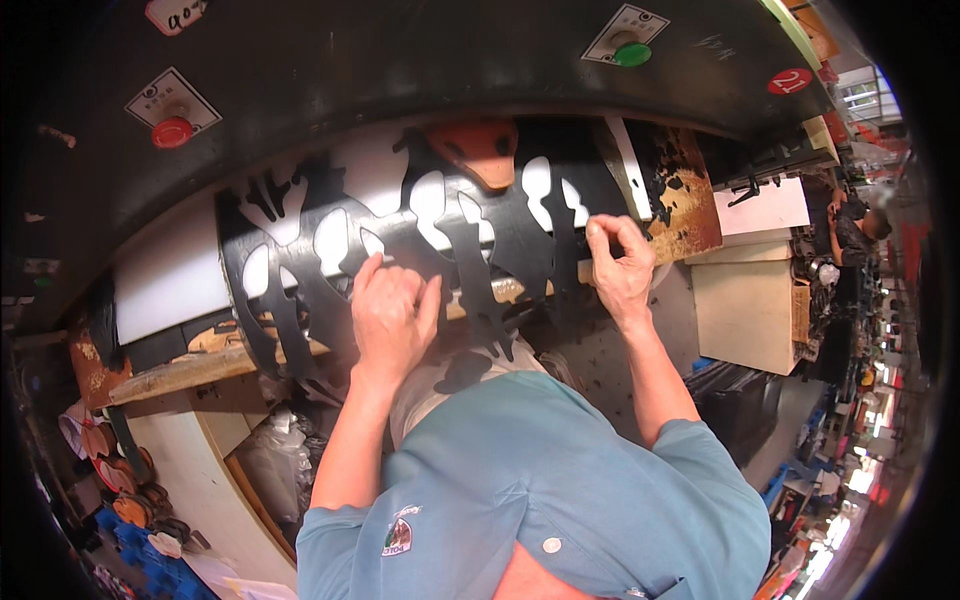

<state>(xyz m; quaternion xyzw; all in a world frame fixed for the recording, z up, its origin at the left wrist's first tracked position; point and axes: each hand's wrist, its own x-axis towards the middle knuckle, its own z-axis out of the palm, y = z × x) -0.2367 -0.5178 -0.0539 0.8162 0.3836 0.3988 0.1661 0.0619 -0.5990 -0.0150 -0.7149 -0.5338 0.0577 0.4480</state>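
Note:
A black sheet (480,262) with several leaf-shaped holes lies over a white board (165,280), and its ragged strips hang over the front edge. White shows through the holes. My left hand (392,315) rests over the middle of the sheet, back of the hand up, index finger and thumb apart and the other fingers bent. At the sheet's right end, my right hand (622,268) has thumb and fingertips pinched together; whatever they hold is too small to make out. Behind the sheet, between the hands, sits an orange-red tapered piece (480,150) with dark openings.
A dark machine beam (400,60) with a red button (172,131) and a green button (632,54) spans above the worktable. Worn wood (200,372) edges its front. Cartons (745,300) stand at right; another person (860,235) is farther off.

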